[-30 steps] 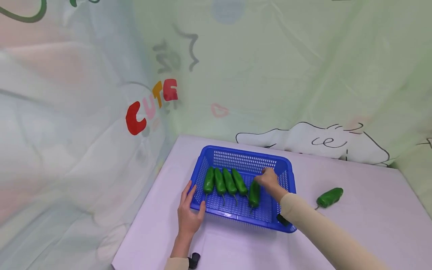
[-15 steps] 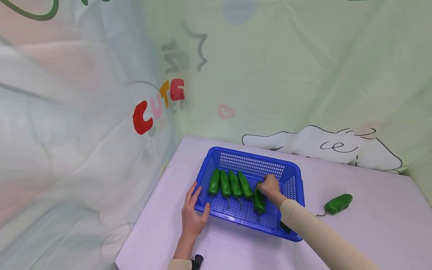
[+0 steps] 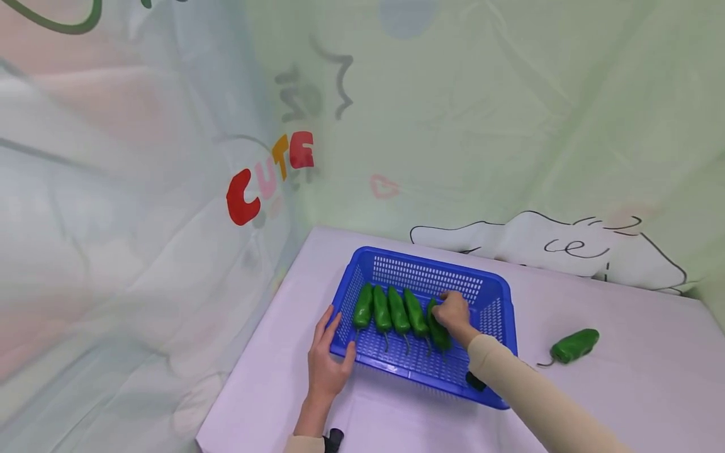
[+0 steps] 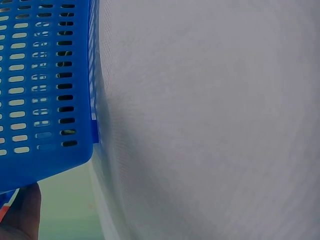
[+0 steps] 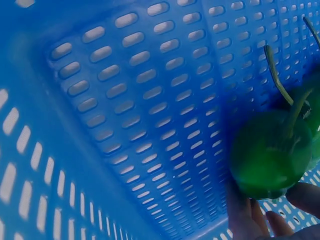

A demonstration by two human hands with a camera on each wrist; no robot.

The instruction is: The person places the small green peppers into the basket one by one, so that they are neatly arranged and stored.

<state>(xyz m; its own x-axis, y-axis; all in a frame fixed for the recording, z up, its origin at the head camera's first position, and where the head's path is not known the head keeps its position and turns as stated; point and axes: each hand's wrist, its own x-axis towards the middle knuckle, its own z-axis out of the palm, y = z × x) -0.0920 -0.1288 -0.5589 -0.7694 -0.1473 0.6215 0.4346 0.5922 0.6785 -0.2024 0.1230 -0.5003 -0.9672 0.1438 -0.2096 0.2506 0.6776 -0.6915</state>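
Note:
Inside a blue plastic basket (image 3: pixel 419 376), several long green peppers (image 3: pixel 398 311) lie side by side with stems toward the front. My right hand (image 3: pixel 455 314) reaches in and holds another green pepper (image 3: pixel 437 327) by its far end, at the right of the row. In the right wrist view, that green pepper (image 5: pixel 270 152) sits between the thumb and fingers, stem end facing the camera. My left hand (image 3: pixel 328 368) rests at the basket's front left corner, fingers straight along the left side and thumb at the front rim; the left wrist view has only a fingertip (image 4: pixel 31 205) below the basket wall.
One more green pepper (image 3: pixel 574 346) lies on the white tabletop (image 3: pixel 634 402), right of the basket. Printed cloth hangs at the left (image 3: pixel 141 251) and behind the table. Black bands sit at both wrists.
The held pepper has swung in toward the row, its stem end shifting right and its body tilting to line up with the others. The left hand stays at the basket corner. The view shifted slightly.

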